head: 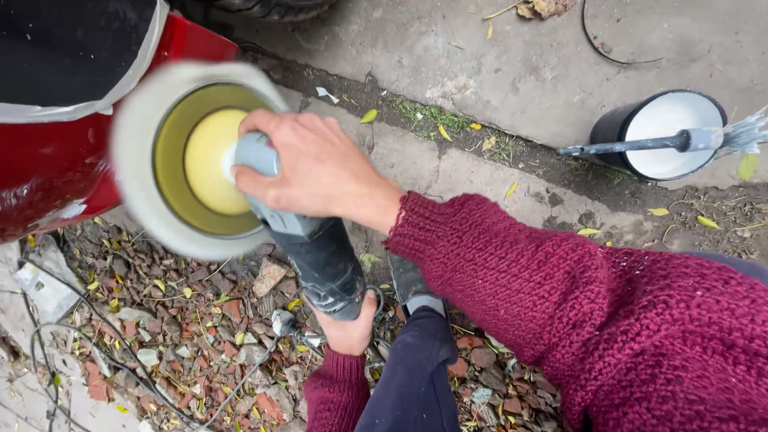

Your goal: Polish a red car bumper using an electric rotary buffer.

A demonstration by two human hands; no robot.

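While gripped at both ends, lies angled up and to the left: polisher (316,256), head end beside the red car panel (48,168), dark body running back toward the knee.

**Hands**
- Right hand (320,168): closed over the grey head housing, fingers curled down around it. Probably placed there to press and steer the head.
- Left hand (348,324): wrapped tight around the rear end of the body, thumb up the side. Likely set there to carry the weight and steady the tail. Switch not visible.

**Tool appearance**
- Pad (140,160): pale, wide, smeared to a blurred ring at the rim, so judged to be spinning.
- Backing plate (210,160): yellow disc inside an olive ring, seen from behind.
- Cable (240,384): thin, trailing from the rear down over the rubble.

**Surroundings**
- Masking paper (72,48): dark sheet with pale tape edge, covering the area above the red paint, presumably as protection.
- Black container (668,132): white inside, standing well apart on the concrete, brush (640,146) laid across its rim.
- Ground below: broken brick, stones, yellow leaves.
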